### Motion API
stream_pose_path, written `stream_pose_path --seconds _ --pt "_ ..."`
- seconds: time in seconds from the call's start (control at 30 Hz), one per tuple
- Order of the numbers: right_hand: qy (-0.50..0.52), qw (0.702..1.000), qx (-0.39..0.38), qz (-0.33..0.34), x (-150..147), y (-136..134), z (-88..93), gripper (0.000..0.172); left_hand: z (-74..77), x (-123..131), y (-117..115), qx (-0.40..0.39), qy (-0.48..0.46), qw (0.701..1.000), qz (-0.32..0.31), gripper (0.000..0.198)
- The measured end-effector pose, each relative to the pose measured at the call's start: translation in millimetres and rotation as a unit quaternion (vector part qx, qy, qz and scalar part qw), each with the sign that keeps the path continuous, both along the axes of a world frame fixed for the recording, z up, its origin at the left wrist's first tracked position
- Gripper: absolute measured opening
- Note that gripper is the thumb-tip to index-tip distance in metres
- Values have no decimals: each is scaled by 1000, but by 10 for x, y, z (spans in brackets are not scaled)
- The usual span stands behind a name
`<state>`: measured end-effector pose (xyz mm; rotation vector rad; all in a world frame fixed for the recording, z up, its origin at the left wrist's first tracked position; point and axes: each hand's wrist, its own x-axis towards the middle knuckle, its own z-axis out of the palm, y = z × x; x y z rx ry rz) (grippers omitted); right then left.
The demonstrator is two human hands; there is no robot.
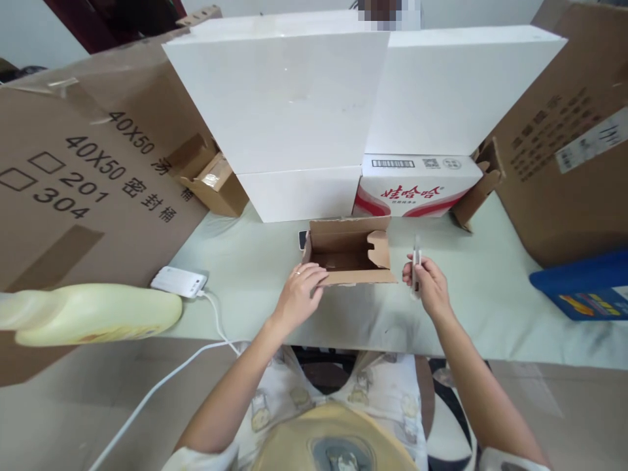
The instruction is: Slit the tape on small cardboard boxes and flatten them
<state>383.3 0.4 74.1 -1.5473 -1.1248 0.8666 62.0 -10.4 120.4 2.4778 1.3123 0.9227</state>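
Note:
A small brown cardboard box (343,258) lies on the pale green cloth with its top flaps open, showing a bare inside. My left hand (305,288) grips the box's front left corner, fingers over the front flap. To the right of the box, apart from it, my right hand (428,278) is closed around a box cutter (417,267) with a pale handle. The cutter stands nearly upright in my fingers, its blade end pointing away from me.
White boxes (284,98) form a wall behind, beside a red-and-white carton (417,186). Large cardboard panels (73,183) flank the table. At left are a yellow bottle (103,313) and a white power bank (178,280) with a cable; a blue package (583,284) lies right.

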Motion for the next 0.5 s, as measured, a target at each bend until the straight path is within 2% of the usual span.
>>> stream_pose_path --seconds 0.13,0.17,0.23,0.27,0.3,0.33,0.4,0.5 --pt "49 998 22 36 -141 60 78 43 -40 -178 21 28 -38 999 -10 21" --pt "58 997 26 38 -164 82 66 43 -90 -233 17 36 -56 998 6 32" --pt "72 996 33 39 -205 100 16 45 -239 -341 17 16 -99 993 55 82" --pt "78 996 36 40 -226 91 -16 46 -329 -386 24 -23 -120 990 73 105" --pt "81 995 37 43 -247 70 -51 47 -420 -419 34 -77 -135 985 69 119" --pt "82 995 38 44 -267 41 -84 47 -505 -438 44 -122 -144 981 50 122" --pt "79 995 37 44 -299 -27 -141 46 -632 -435 49 -154 -147 977 11 114" --pt "64 997 35 34 -299 -83 -178 43 -677 -379 4 -114 -147 982 -25 84"
